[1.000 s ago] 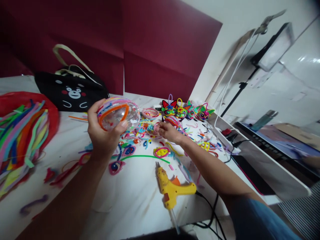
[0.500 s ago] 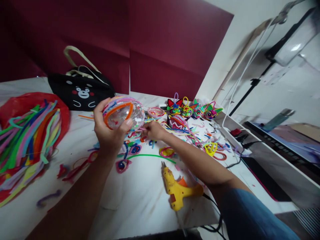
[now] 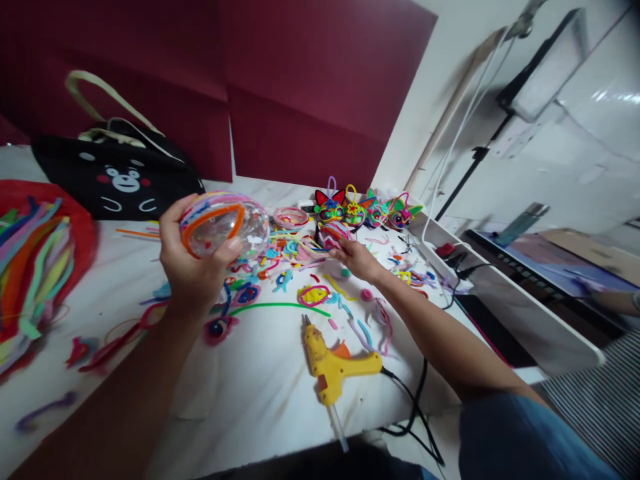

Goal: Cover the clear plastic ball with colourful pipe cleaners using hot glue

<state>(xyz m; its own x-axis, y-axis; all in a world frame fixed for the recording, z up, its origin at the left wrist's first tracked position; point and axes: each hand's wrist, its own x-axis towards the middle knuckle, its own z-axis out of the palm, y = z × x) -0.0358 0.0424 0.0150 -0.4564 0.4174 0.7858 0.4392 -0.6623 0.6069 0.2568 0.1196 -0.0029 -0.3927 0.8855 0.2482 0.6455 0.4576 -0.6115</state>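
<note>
One clear, partly covered ball (image 3: pixel 256 230) sits raised at left in the curved grip of the left hand (image 3: pixel 193 270). The right hand (image 3: pixel 359 260) reaches beside a pink striped piece (image 3: pixel 334 231), fingers bunched; whether they pinch anything, I cannot tell. Moving it calls for care around nearby scraps (image 3: pixel 283 279).

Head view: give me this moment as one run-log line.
left hand: holding clear ball | right hand: at pink-striped piece, grip unclear | glue gun: lying on table
</note>
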